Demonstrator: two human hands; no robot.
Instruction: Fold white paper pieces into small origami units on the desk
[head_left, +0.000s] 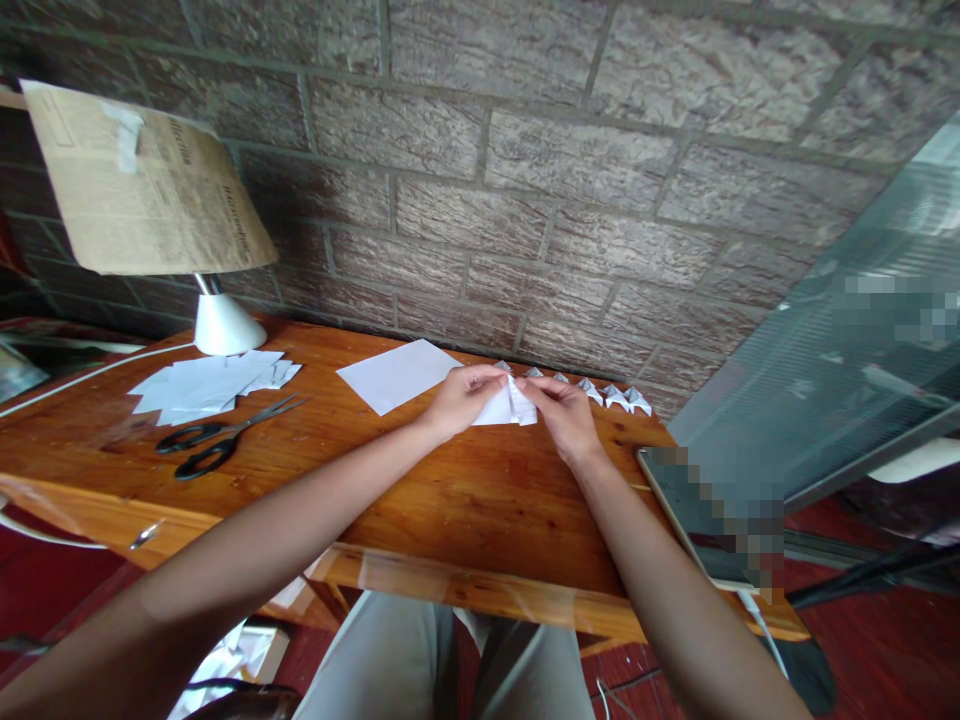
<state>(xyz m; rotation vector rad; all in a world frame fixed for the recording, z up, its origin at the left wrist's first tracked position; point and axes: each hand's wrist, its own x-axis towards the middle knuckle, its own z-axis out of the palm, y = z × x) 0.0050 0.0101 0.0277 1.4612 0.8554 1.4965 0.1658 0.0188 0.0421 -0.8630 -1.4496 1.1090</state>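
Between my two hands is a small sheet of white paper (523, 402), partly folded, held just above the wooden table. My left hand (466, 398) pinches its upper left edge with thumb and fingers. On the other side, my right hand (564, 412) grips the upper right part. Fingertips of both hands nearly meet at the top and hide some of the folds. Behind my hands stands a row of several small folded paper pieces (615, 397) along the wall side. A larger white sheet (401, 375) lies flat to the left of my left hand.
Black-handled scissors (217, 440) lie at the left, in front of a pile of cut white papers (202, 385). A lamp (225, 320) with a paper-covered shade stands behind them. A tablet (694, 515) with a white cable rests at the table's right edge. A brick wall (465, 190) borders the table.
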